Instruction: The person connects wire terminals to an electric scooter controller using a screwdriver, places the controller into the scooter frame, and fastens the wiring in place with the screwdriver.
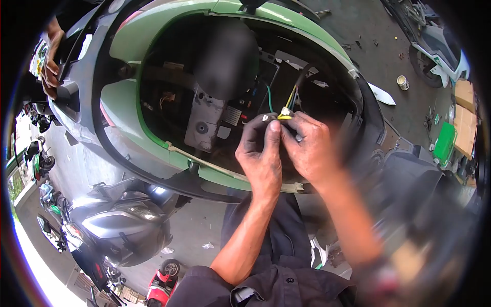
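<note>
My left hand (261,158) is closed in a pinch, thumb against index finger, at the end of a green wire (269,97). My right hand (309,146) presses in from the other side, its fingers curled and pinching a yellow wire (284,117). Just above the fingertips shows a small white wire connector (285,110), with thin wires running up from it into a dark sheathed cable (303,77). Dark smudges cover the fingers. Both hands are over the open body of a green scooter (204,176); what lies between the fingertips is partly hidden.
A grey metal bracket (202,125) sits inside the scooter body, below a dark blurred round shape (225,59). Another person's hand (51,66) rests at the scooter's upper left. A grey scooter (123,222) stands lower left. Cardboard boxes (464,115) and a green box (444,142) lie right.
</note>
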`<state>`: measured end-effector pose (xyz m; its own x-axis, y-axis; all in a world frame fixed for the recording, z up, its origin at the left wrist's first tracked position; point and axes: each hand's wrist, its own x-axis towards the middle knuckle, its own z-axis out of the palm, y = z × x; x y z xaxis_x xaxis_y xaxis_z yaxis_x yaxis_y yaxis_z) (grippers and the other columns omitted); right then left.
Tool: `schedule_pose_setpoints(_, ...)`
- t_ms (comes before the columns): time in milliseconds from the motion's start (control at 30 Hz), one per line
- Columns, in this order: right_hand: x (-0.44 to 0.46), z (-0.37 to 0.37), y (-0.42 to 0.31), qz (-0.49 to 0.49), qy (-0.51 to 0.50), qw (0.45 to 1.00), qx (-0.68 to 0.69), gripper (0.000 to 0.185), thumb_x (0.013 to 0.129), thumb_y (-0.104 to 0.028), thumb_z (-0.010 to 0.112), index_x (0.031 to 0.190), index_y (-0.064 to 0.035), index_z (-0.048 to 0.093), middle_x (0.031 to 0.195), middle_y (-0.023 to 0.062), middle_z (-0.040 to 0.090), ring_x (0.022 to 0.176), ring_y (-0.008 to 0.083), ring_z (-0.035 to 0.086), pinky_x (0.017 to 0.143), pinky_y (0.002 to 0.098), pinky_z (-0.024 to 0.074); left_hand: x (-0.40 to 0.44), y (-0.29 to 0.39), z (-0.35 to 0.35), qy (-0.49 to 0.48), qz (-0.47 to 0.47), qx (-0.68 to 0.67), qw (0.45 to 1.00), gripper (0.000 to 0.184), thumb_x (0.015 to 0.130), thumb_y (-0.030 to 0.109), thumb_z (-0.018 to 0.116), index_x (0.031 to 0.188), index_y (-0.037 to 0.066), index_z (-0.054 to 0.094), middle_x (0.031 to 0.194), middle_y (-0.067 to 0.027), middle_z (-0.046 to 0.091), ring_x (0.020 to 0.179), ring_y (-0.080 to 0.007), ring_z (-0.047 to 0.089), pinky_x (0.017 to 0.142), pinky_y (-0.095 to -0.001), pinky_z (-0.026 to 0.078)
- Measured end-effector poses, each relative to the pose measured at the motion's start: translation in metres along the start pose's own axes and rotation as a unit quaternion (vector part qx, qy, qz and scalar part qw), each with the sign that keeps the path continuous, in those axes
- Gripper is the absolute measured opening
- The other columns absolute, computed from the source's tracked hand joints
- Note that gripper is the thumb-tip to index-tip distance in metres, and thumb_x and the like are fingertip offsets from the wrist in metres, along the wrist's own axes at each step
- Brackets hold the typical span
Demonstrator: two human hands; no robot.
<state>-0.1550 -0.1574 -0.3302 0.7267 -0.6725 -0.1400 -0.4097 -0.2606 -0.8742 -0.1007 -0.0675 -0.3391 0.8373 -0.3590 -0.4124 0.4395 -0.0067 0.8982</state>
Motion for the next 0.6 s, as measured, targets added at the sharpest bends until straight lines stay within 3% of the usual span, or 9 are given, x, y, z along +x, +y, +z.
schedule_pose_setpoints(133,0.005,-0.014,-0.014,0.013,-0.014,1.000,0.004,0.014,0.085,-0.008,0.071,0.093,0.0028,0.068,0.083,0.0158,0.064,0.068,0.0287,0.065,0.061,0.0359,0.0507,0.000,0.001,0.004,0.013,-0.025,-0.029,0.999,0.018,0.097,0.013,0.068,0.107,-0.001,0.066,0.097,-0.0025,0.067,0.089,-0.0069,0.057,0.081,-0.0230,0.048)
schedule_pose_setpoints(200,0.010,-0.023,-0.030,0.066,-0.017,0.998,-0.004,0.017,0.085,-0.010,0.074,0.092,0.0044,0.066,0.080,0.0144,0.062,0.062,0.0230,0.059,0.059,0.0329,0.0475,0.003,0.000,0.003,0.016,-0.026,-0.034,0.999,0.017,0.098,0.014,0.067,0.105,-0.001,0.065,0.096,-0.0017,0.066,0.088,-0.0067,0.057,0.080,-0.0237,0.048)
schedule_pose_setpoints(300,0.020,-0.022,-0.030,0.007,0.008,1.000,0.001,0.017,0.088,-0.012,0.072,0.089,0.0042,0.065,0.077,0.0126,0.061,0.062,0.0187,0.057,0.059,0.0323,0.0460,0.003,-0.004,0.005,0.018,-0.058,-0.052,0.997,0.018,0.099,0.017,0.066,0.104,0.000,0.065,0.094,-0.0013,0.066,0.086,-0.0076,0.058,0.079,-0.0236,0.048)
schedule_pose_setpoints(367,0.026,-0.024,-0.026,0.006,0.010,1.000,-0.002,0.019,0.091,-0.014,0.070,0.089,0.0038,0.066,0.075,0.0113,0.061,0.062,0.0170,0.056,0.059,0.0319,0.0456,0.004,-0.013,0.011,0.040,-0.047,-0.076,0.995,0.022,0.098,0.024,0.067,0.103,0.003,0.064,0.087,-0.0009,0.065,0.072,-0.0063,0.057,0.065,-0.0219,0.046)
schedule_pose_setpoints(400,0.029,-0.029,-0.026,0.063,0.017,0.998,-0.013,0.022,0.097,-0.020,0.065,0.089,0.0005,0.068,0.068,0.0051,0.058,0.059,0.0123,0.053,0.056,0.0293,0.0425,0.008,-0.017,0.012,0.051,-0.038,-0.088,0.994,0.024,0.098,0.028,0.067,0.102,0.004,0.064,0.083,-0.0007,0.065,0.065,-0.0057,0.056,0.058,-0.0210,0.045)
schedule_pose_setpoints(467,0.037,-0.044,-0.026,0.172,0.053,0.982,0.061,0.029,0.100,-0.027,0.061,0.088,-0.0019,0.069,0.062,-0.0004,0.054,0.055,0.0079,0.049,0.052,0.0259,0.0393,0.012,-0.018,0.010,0.061,-0.078,-0.121,0.988,0.028,0.098,0.031,0.067,0.102,0.003,0.064,0.084,-0.0025,0.064,0.069,-0.0086,0.058,0.062,-0.0218,0.047)
schedule_pose_setpoints(600,0.045,-0.072,-0.003,0.180,0.085,0.975,0.094,0.037,0.101,-0.034,0.059,0.089,-0.0003,0.068,0.060,-0.0022,0.050,0.053,0.0053,0.046,0.050,0.0226,0.0387,0.021,-0.014,0.023,0.082,-0.104,-0.211,0.968,0.031,0.099,0.032,0.066,0.101,0.001,0.065,0.083,-0.0020,0.061,0.073,-0.0099,0.056,0.068,-0.0249,0.047)
